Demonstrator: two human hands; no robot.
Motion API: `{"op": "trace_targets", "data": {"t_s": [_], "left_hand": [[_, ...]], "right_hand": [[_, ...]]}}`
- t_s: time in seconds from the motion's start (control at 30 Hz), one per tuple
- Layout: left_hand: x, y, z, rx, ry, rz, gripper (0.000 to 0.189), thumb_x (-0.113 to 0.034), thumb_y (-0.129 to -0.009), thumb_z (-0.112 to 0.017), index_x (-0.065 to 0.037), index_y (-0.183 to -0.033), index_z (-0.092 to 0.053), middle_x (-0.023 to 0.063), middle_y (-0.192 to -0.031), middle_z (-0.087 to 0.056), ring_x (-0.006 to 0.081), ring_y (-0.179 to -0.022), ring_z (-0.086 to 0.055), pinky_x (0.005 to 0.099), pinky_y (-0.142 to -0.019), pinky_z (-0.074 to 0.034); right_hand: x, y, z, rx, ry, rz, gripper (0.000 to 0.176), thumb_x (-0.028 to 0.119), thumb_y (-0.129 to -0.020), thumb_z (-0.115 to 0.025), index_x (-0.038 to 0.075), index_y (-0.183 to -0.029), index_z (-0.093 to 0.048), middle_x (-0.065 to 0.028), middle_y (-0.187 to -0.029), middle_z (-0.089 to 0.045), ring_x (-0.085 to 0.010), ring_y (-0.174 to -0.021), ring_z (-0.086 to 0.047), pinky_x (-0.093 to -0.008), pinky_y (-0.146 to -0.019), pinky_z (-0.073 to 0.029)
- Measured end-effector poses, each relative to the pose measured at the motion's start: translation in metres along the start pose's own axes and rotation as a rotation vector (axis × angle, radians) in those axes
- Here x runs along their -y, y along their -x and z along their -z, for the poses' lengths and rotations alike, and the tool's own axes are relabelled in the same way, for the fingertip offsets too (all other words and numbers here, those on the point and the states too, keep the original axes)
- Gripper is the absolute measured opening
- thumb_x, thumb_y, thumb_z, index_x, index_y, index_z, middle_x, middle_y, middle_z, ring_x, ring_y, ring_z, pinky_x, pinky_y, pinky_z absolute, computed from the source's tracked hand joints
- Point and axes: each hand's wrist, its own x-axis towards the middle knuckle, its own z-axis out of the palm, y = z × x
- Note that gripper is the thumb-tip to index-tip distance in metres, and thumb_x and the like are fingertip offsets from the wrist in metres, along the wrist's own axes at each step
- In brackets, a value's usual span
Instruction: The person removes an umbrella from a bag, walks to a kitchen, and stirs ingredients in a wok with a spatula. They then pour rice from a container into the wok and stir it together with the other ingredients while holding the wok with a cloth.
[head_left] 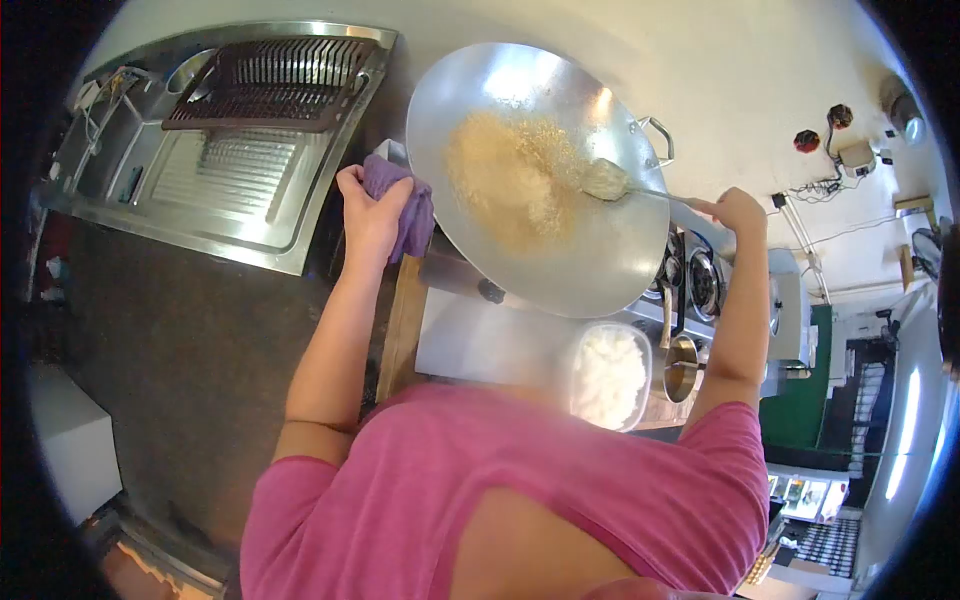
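Observation:
My left hand [372,218] is closed around a bunched purple cloth [412,215] at the near-left rim of a large metal wok [600,265]. The handle under the cloth is mostly hidden. My right hand [738,210] grips the far end of a long-handled metal spatula [606,181], reaching over the wok's right rim. The spatula's head is coated with pale stuff and rests at the right edge of a dry, beige, crumbly mass [505,175] spread in the wok. A bare loop handle [658,142] stands at the wok's upper right.
A clear tub of white chunks [610,378] stands between my body and the wok. Beside it are a small metal pot [682,368] and stove burners [704,282]. At left, a steel sink [230,190] carries a dark drying rack [270,85].

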Motion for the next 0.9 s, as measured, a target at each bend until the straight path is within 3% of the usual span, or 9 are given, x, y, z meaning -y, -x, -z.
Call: {"op": "trace_targets", "data": {"t_s": [0.03,0.1,0.2,0.37,0.47,0.6,0.67,0.8,0.9], "left_hand": [[0.005,-0.003,0.001,0.007,-0.025,-0.010,0.059,-0.022,-0.074,-0.073,0.002,-0.114,-0.036,0.0159,-0.105,-0.052,0.0215,-0.095,-0.053,0.0336,-0.085,-0.045],[0.007,-0.004,0.002,0.013,-0.058,-0.017,0.059,-0.022,-0.074,-0.073,0.002,-0.114,-0.036,0.0162,-0.105,-0.052,0.0218,-0.095,-0.054,0.0337,-0.086,-0.045],[0.003,-0.004,0.001,0.038,-0.064,-0.008,0.060,-0.023,-0.074,-0.072,0.002,-0.116,-0.036,0.0162,-0.105,-0.052,0.0219,-0.095,-0.054,0.0336,-0.086,-0.045],[0.002,-0.003,0.000,0.040,0.007,-0.005,0.061,-0.021,-0.075,-0.072,0.003,-0.117,-0.036,0.0151,-0.104,-0.052,0.0208,-0.095,-0.053,0.0324,-0.086,-0.045],[-0.001,-0.004,0.002,0.049,0.023,-0.010,0.061,-0.021,-0.075,-0.072,0.003,-0.117,-0.035,0.0149,-0.105,-0.052,0.0195,-0.095,-0.053,0.0317,-0.086,-0.045],[0.010,-0.010,0.006,0.057,-0.009,-0.015,0.061,-0.022,-0.075,-0.073,0.003,-0.117,-0.036,0.0150,-0.105,-0.052,0.0191,-0.096,-0.053,0.0316,-0.086,-0.045],[0.005,-0.008,0.005,0.060,0.031,-0.002,0.062,-0.023,-0.075,-0.073,0.003,-0.117,-0.036,0.0162,-0.106,-0.053,0.0213,-0.096,-0.053,0.0323,-0.087,-0.045],[0.007,-0.010,0.006,0.057,-0.060,-0.003,0.064,-0.024,-0.074,-0.073,0.003,-0.118,-0.036,0.0179,-0.107,-0.053,0.0236,-0.098,-0.054,0.0331,-0.088,-0.044],[0.005,-0.008,0.005,0.051,-0.054,0.018,0.065,-0.025,-0.074,-0.073,0.003,-0.119,-0.036,0.0190,-0.109,-0.053,0.0247,-0.100,-0.054,0.0335,-0.090,-0.043]], "right_hand": [[-0.013,-0.007,-0.008,-0.055,0.050,0.042,0.068,0.071,-0.065,-0.065,0.004,-0.065,-0.071,-0.0162,-0.059,-0.064,-0.0276,-0.058,-0.064,-0.0393,-0.061,-0.050],[-0.031,-0.056,-0.034,0.339,-0.118,-0.208,0.070,0.075,-0.062,-0.066,0.004,-0.061,-0.069,-0.0138,-0.056,-0.062,-0.0254,-0.055,-0.061,-0.0384,-0.060,-0.049],[-0.012,-0.092,-0.043,0.359,-0.161,-0.149,0.072,0.076,-0.062,-0.066,0.004,-0.059,-0.068,-0.0120,-0.055,-0.060,-0.0228,-0.054,-0.060,-0.0370,-0.060,-0.049],[0.070,-0.104,-0.038,0.126,-0.243,0.118,0.070,0.069,-0.070,-0.063,0.000,-0.061,-0.066,-0.0157,-0.055,-0.059,-0.0267,-0.056,-0.060,-0.0409,-0.060,-0.048],[0.100,-0.067,0.003,-0.112,-0.270,0.158,0.067,0.067,-0.071,-0.063,0.001,-0.071,-0.071,-0.0212,-0.073,-0.067,-0.0322,-0.072,-0.067,-0.0420,-0.067,-0.049],[0.070,-0.033,0.038,0.147,-0.208,-0.019,0.064,0.065,-0.069,-0.066,0.001,-0.073,-0.071,-0.0211,-0.073,-0.067,-0.0325,-0.069,-0.066,-0.0417,-0.065,-0.050],[0.017,-0.029,0.008,0.127,-0.169,-0.031,0.058,0.060,-0.070,-0.069,0.003,-0.058,-0.067,-0.0131,-0.049,-0.055,-0.0224,-0.045,-0.052,-0.0386,-0.049,-0.042],[-0.020,-0.010,-0.026,0.378,-0.009,-0.185,0.055,0.058,-0.069,-0.073,0.005,-0.056,-0.066,-0.0078,-0.047,-0.053,-0.0167,-0.041,-0.047,-0.0358,-0.044,-0.039],[-0.007,-0.003,-0.050,0.476,-0.422,-0.152,0.051,0.053,-0.069,-0.075,0.005,-0.058,-0.066,-0.0049,-0.047,-0.053,-0.0140,-0.040,-0.047,-0.0332,-0.042,-0.038]]}}
